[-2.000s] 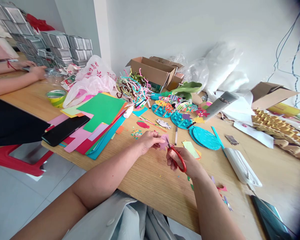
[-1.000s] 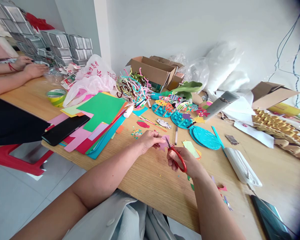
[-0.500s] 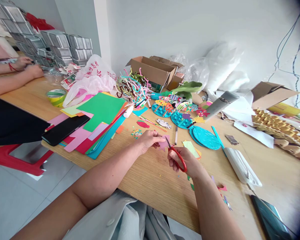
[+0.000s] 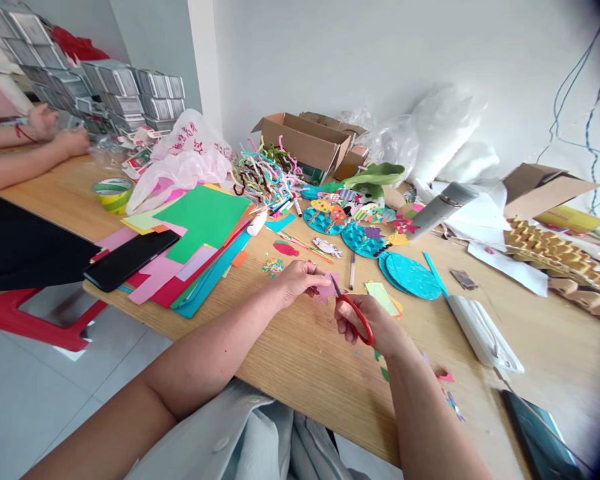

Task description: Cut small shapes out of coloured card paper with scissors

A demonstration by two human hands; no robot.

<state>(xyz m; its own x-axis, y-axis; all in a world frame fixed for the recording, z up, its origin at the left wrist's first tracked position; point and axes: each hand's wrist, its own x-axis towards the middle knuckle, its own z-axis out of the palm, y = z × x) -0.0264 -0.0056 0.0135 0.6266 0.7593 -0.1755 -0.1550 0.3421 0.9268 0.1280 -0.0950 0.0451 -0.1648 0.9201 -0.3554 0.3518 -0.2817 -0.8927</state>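
Between finger and thumb, my left hand [image 4: 300, 280] pinches a small piece of pink-purple paper [image 4: 325, 291] with a jagged lower edge. My right hand [image 4: 360, 319] is wrapped round the red handles of a pair of scissors [image 4: 359, 319]. The dark blades point up and left, at the right edge of the paper. Left of my hands lie a red paper fish [image 4: 285, 248] and a little heap of coloured paper bits [image 4: 273, 267]. A pen [image 4: 353, 270] and some pale green paper pieces [image 4: 381, 297] lie just beyond the scissors.
Coloured paper sheets [image 4: 205, 213] and a black phone [image 4: 133, 259] are at the left. Blue discs [image 4: 413, 275], decorated paper fish [image 4: 337, 213], pipe cleaners [image 4: 265, 177] and a grey bottle [image 4: 443, 210] stand farther back. A white pouch [image 4: 483, 330] lies right. Another person's hands [image 4: 60, 133] are far left.
The pink-purple paper has shifted slightly in my left hand, while the scissors stay nearly in place. The other person's hands at the far left have moved a little.
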